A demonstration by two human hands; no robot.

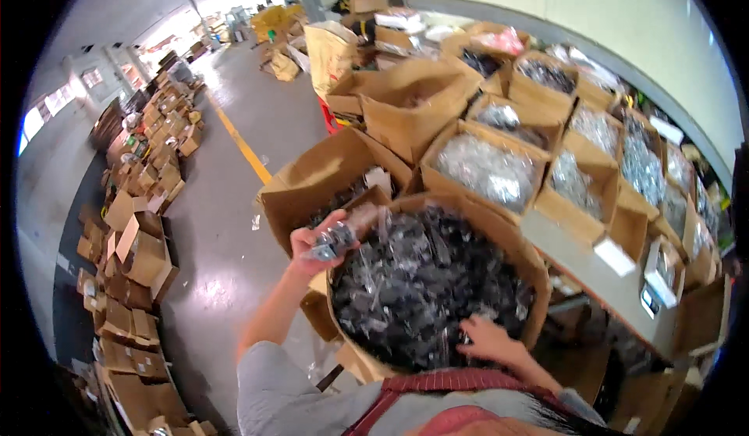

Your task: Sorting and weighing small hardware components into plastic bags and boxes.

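My left hand [312,241] grips a clear packet [334,241] at nine o'clock of the box [515,241]. My right hand [488,338] lies spread, empty, at five. Slick bags could slip out.

Small clear packets of dark parts, one lifted, the rest heaped in a carton

The lifted packet [334,240] sits at the carton's [515,241] left rim; the heap [425,284] fills the open brown carton, near centre.

Big box [511,241]: plain brown cardboard
Packets inside [421,280]: black parts under glossy clear plastic
Rear boxes [488,172]: brown, silvery-grey contents
Floor [211,241]: grey, one yellow stripe [242,145]
Sleeve [269,393]: grey
Apron strap [460,380]: red, ribbed
Wall [593,7]: pale green
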